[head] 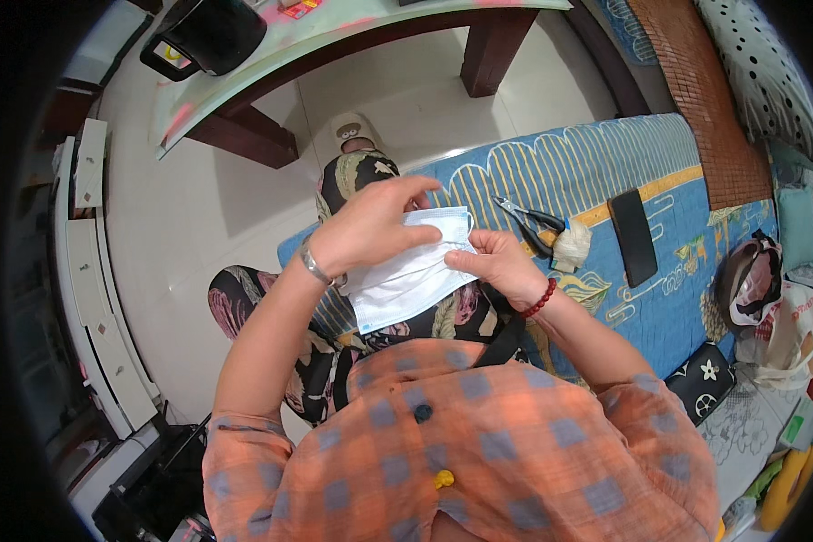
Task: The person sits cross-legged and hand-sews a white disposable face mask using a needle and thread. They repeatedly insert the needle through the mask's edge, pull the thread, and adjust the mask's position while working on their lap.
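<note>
A white pleated face mask [406, 278] with pale blue edges lies spread above my lap. My right hand [501, 264], with a red bead bracelet, pinches its right edge between thumb and fingers, beside a white ear loop. Over its upper left part is my left hand [372, 223], wearing a silver bangle; the thumb rests across the mask and the fingers are curved apart from it. Whether this hand grips the mask is not plain. Right of the mask, pliers with black handles [532, 227] lie by a ball of white string [572, 245] on the blue patterned cover.
A black phone-like slab [633, 237] lies further right on the cover [677, 271]. Bags [786, 332] and a black patterned pouch [703, 381] stand at the right. Ahead is a glass-topped table [352, 24] with a black mug [210, 34]. White drawers [112, 359] line the left.
</note>
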